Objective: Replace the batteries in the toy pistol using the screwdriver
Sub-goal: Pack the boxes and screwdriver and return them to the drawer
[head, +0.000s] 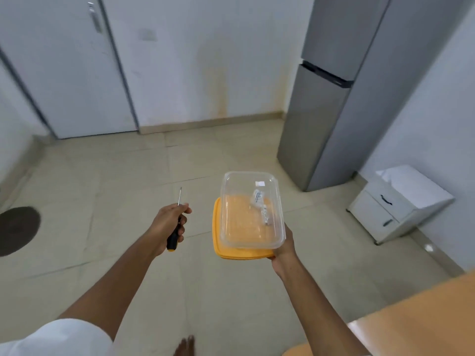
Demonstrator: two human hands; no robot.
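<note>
**Screwdriver and battery box carried across the room**

A grey refrigerator [334,98] stood at 1 o'clock against the white wall, with a white door [72,73] at 10 o'clock. A small white drawer cabinet [395,204] sat at 3 o'clock beside the refrigerator, and a dark round mat [18,228] lay on the tiled floor at 9 o'clock. An orange-brown tabletop [421,322] cut across 5 o'clock.

Just right of centre, the right hand [285,246] gripped the near corner of a clear plastic container [250,209], which sat on its orange lid [231,250]. Inside the container, toward 1 o'clock, lay small white wrapped pieces [261,204], too blurred to identify as batteries.

Left of centre, the left hand [171,224] was curled around the black-and-yellow handle of the screwdriver [174,228], shaft pointing to 12 o'clock. The toy pistol did not appear.
</note>
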